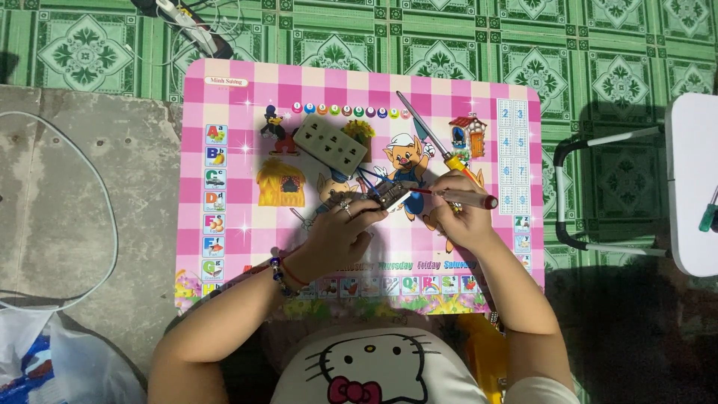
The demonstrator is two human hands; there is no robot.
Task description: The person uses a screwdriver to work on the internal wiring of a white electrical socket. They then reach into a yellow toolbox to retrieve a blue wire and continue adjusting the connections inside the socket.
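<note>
Left hand point(340, 224) pinches small wired part point(390, 197): light, rigid, wires delicate; grip body edges. Right hand point(458, 213) closed round red-tipped tool point(464, 198), tip at part, above pink table point(224, 247).

Socket strip point(330, 144) sits on the small table point(224, 247), toward the far side, with a spare screwdriver point(437, 146) lying just right of it. Nearer, the left hand point(340, 228) and right hand point(464, 213) meet over the middle, switch part point(390, 196) between them.

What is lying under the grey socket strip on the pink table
The grey socket strip lies flat on the pink checked table, over its cartoon pictures. A crow drawing and a yellow flower picture stick out at its ends; whatever print sits beneath the strip itself is covered.
</note>
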